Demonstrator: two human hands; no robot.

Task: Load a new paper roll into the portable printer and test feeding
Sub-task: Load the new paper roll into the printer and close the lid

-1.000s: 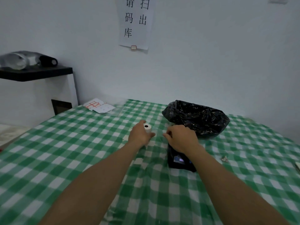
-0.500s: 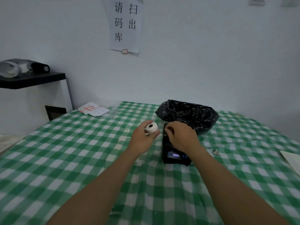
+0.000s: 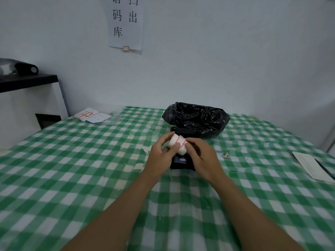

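A small white paper roll (image 3: 178,145) with red label outlines is held above the table centre. My left hand (image 3: 161,156) grips it from the left with thumb and fingers. My right hand (image 3: 201,158) touches the roll's right end with its fingertips. Under both hands sits the black portable printer (image 3: 181,163), its small lit screen facing me; its lid (image 3: 183,130) stands open behind the roll. Most of the printer body is hidden by my hands.
A crumpled black plastic bag (image 3: 195,118) lies just behind the printer. Label sheets (image 3: 92,115) rest at the table's far left corner. A notebook (image 3: 311,165) lies at the right edge, a paper scrap (image 3: 226,155) near it. A black shelf (image 3: 27,81) stands left.
My left hand lifted the roll off the table and brought it right, over the printer. My right hand left the printer top and met the roll. The printer lid now stands open.
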